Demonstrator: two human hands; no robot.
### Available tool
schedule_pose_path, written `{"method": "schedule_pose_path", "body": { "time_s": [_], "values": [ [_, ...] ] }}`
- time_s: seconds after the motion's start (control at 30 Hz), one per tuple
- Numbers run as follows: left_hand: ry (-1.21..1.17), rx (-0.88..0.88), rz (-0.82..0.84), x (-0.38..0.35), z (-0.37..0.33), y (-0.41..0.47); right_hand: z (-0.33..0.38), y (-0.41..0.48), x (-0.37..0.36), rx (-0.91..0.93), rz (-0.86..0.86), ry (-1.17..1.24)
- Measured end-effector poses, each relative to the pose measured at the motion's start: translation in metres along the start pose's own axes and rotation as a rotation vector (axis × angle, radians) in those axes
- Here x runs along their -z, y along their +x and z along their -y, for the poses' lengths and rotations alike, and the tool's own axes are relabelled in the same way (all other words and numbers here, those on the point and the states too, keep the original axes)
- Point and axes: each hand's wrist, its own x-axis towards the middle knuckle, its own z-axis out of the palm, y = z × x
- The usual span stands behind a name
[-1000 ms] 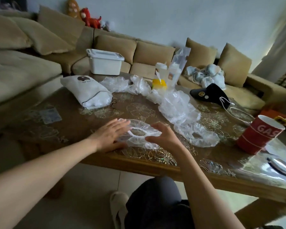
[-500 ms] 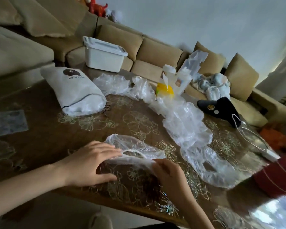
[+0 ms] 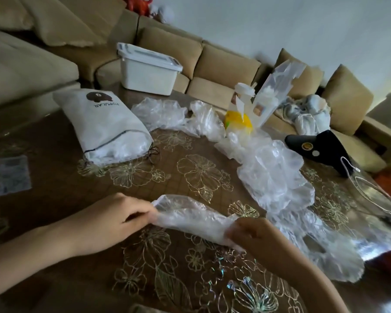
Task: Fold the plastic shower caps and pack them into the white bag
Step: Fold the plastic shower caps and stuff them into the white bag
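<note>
Clear plastic shower cap (image 3: 190,219) spans both grips over the tabletop (image 3: 167,279), left hand (image 3: 113,220) pinching one end, right hand (image 3: 255,233) the other, white bag (image 3: 104,125) well beyond the left grip; slick film may spring unfolded if either pinch slackens.

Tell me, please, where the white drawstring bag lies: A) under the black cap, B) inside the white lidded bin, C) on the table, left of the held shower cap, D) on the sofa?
C: the white drawstring bag lies on the table, beyond and left of the shower cap pinched by the left hand and right hand.
</note>
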Motion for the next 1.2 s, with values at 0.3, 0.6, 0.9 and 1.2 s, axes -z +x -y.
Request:
{"method": "schedule_pose_path", "body": {
  "time_s": [0.3, 0.6, 0.9, 1.2],
  "values": [
    [0.09, 0.348, -0.161, -0.022, -0.02, 0.041, -0.011, 0.019, -0.018, -0.17, -0.307, 0.047],
    [0.439, 0.49, -0.267, -0.036, -0.03, 0.054, -0.015, 0.023, -0.026, -0.291, -0.428, -0.179],
    [-0.526, 0.715, -0.253, -0.023, -0.041, 0.066, -0.022, 0.016, -0.025, -0.209, -0.531, -0.039],
    [-0.433, 0.742, -0.387, -0.035, -0.055, 0.06, 0.045, 0.02, -0.058, 0.218, -0.558, -0.057]
  ]
}}
